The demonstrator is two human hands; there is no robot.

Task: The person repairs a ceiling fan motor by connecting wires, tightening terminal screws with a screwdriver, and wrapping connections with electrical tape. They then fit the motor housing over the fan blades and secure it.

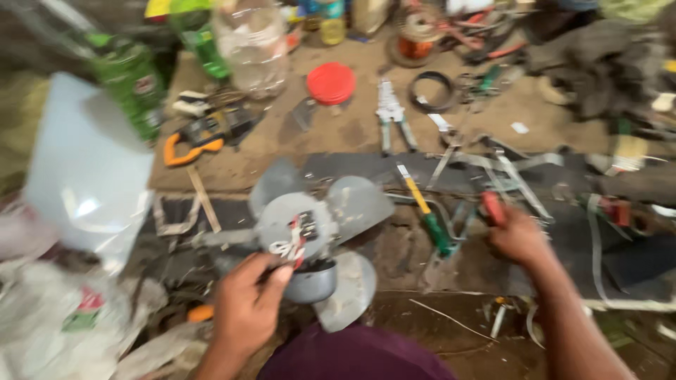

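Your left hand (246,309) grips the small grey fan motor with three pale grey plastic blades (313,232), fingers (274,271) curled around the round grey metal housing at its lower edge. The motor sits low and centre in the view, on the dark rubbery mat (366,169) that covers the near part of the cluttered brown table (352,134). A tuft of red, white and black wires (296,239) sticks out of the motor's flat face, just above your fingertips.

Your right hand (517,236) is well to the right of the motor, fingers closed on a red-handled tool (493,207); the blur hides what kind of tool it is. Between your two hands lies a screwdriver with a yellow-and-green handle (426,211), pointing away from you.

Farther back on the table you have a round red plastic lid (331,82), silver pliers (391,112) and a black ring-shaped band (431,91) beside them. An orange-handled tool (190,148) lies to the left, near a green plastic bottle (130,81) and a clear plastic bottle (250,46). A white sheet (88,165) leans at the left edge.
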